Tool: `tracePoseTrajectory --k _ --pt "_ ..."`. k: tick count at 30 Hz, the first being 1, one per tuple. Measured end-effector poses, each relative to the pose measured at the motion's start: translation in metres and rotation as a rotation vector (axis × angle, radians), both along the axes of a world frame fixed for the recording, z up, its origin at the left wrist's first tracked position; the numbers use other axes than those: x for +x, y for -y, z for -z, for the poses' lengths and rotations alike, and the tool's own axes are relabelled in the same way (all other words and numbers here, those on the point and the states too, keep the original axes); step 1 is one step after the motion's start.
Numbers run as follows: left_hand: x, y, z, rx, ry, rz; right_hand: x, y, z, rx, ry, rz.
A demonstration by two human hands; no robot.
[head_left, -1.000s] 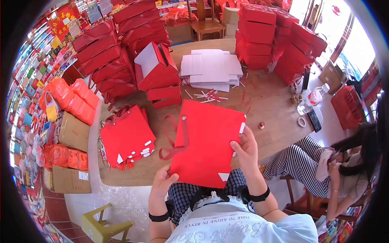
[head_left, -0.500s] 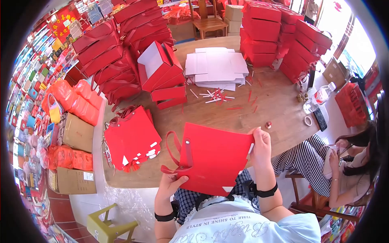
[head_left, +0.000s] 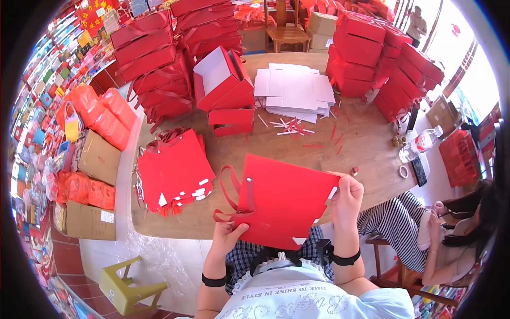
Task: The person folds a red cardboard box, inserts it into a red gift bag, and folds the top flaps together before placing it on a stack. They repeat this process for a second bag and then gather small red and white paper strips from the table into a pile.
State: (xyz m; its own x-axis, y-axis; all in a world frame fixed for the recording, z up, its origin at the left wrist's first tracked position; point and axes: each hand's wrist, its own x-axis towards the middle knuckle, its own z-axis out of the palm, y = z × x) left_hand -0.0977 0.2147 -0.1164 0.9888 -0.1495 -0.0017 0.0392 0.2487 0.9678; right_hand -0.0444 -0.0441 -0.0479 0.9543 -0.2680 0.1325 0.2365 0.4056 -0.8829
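A flat red cardboard gift box blank (head_left: 287,202) with a dark red strap handle (head_left: 229,194) is held up in front of my body, over the near edge of the table. My left hand (head_left: 227,236) pinches its lower left corner, close to the strap, with the thumb on top. At the upper right edge, my right hand (head_left: 348,194) grips it beside a small white tab. The fingers under the cardboard are hidden. Left of it on the table lies a pile of similar flat red blanks (head_left: 178,170) with white tabs and straps.
White cardboard sheets (head_left: 295,90) are stacked mid-table, with red and white strips (head_left: 292,126) before them. Red boxes stand piled at left (head_left: 159,69) and right (head_left: 356,48). A bottle (head_left: 419,144), phone (head_left: 419,173) and tape roll (head_left: 404,171) lie near a seated person (head_left: 425,228).
The camera view has tilted slightly, so the table and its contents appear shifted. Both hands keep their hold on the red blank, which looks almost unmoved.
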Motion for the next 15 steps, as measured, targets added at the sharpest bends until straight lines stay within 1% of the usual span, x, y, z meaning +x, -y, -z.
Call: tracePoseTrajectory --k 4,6,7,10,11,12,13,15 --pt "-0.003 0.006 0.012 -0.014 -0.055 0.032 0.002 0.011 0.008 0.044 -0.008 -0.047" --pt "-0.003 0.011 0.017 -0.028 -0.021 0.047 0.002 0.017 0.015 0.225 0.005 -0.248" --pt "-0.002 0.013 0.018 -0.038 0.011 0.065 0.003 0.02 0.016 0.223 0.008 -0.251" --pt "-0.002 0.019 0.008 -0.059 -0.002 0.044 0.006 0.021 0.013 0.261 -0.007 -0.301" --pt "-0.002 0.018 0.01 -0.06 -0.001 0.043 0.007 0.02 0.009 0.087 0.003 -0.161" --pt "-0.004 0.016 0.015 -0.003 -0.028 0.03 0.006 0.018 0.005 -0.087 0.011 -0.022" --pt "-0.005 0.014 0.017 0.053 -0.051 0.016 0.006 0.016 0.001 -0.088 0.014 -0.025" --pt "-0.006 0.016 0.015 0.061 -0.028 -0.015 0.005 0.01 -0.005 -0.683 0.118 0.2"
